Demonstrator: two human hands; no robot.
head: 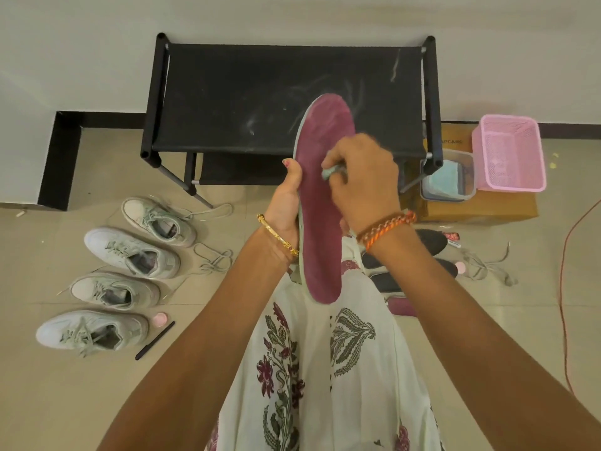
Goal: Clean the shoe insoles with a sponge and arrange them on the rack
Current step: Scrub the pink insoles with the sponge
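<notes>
A maroon insole (320,203) is held upright before the black rack (286,96) by the left hand (286,203), gripped along its left edge, while a pale sponge (330,171), pinched in the curled fingers of the right hand (361,180), is pressed against its face, with four white shoes (130,255) lined up on the floor at left.
</notes>
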